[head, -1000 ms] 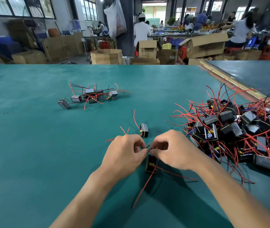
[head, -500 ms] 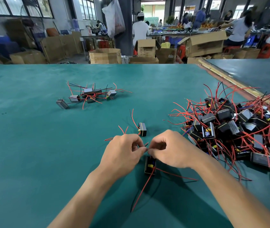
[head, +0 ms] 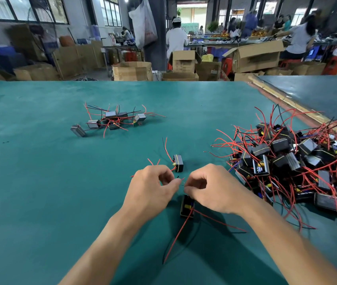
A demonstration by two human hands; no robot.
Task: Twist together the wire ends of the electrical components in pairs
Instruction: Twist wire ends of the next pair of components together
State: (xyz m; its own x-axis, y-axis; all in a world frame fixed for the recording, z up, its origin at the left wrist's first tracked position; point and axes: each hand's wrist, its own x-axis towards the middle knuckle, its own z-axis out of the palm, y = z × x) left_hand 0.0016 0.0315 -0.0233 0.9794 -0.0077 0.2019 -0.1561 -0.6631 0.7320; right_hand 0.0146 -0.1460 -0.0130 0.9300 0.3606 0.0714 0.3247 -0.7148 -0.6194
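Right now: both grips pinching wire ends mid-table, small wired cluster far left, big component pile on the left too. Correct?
No. The big component pile lies on the right of the green table, beside the right grip. The rest stands: left grip and right grip pinch wire ends, small wired cluster far left. The head view shows it.

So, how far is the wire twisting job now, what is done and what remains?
Apparently done: a small cluster lies at the far left, its wires tangled together. In hand: the left hand and right hand pinch wire ends between them, with the near component below and the far component just beyond. Left: the large pile on the right, so most of the job remains.
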